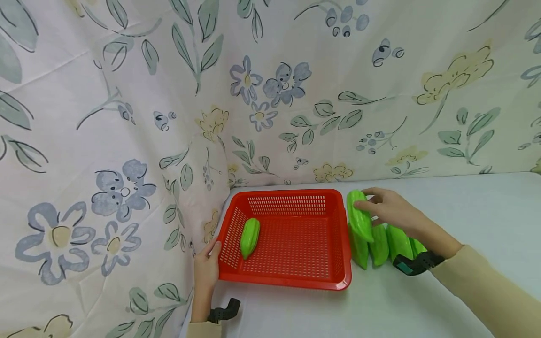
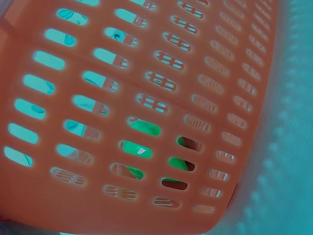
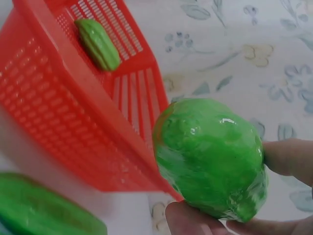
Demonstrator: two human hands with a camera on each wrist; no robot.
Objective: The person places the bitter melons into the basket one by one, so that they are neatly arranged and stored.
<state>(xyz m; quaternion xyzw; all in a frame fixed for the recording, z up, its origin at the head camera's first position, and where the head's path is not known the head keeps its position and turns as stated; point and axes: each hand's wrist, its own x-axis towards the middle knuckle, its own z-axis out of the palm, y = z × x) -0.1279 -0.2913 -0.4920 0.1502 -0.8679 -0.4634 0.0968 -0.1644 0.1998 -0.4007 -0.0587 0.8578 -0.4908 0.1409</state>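
Note:
In the head view my right hand (image 1: 395, 211) pinches a glossy green ridged gourd (image 1: 358, 218) between thumb and fingers, just past the basket's right rim. The right wrist view shows this gourd (image 3: 210, 156) from its blunt end, lifted off the table. My left hand (image 1: 206, 267) grips the left edge of a red plastic basket (image 1: 291, 282), with the thumb at the rim. Inside the basket, toward its left side, lies one similar gourd (image 1: 250, 238). Through slots in the basket wall (image 2: 132, 105), the left wrist view shows bits of green; the left hand is mostly out of that view.
Several more green gourds (image 1: 379, 246) lie in a row on the white table (image 1: 486, 225), right of the basket and partly under the right arm. A floral cloth (image 1: 329, 94) hangs behind the table and along its left side.

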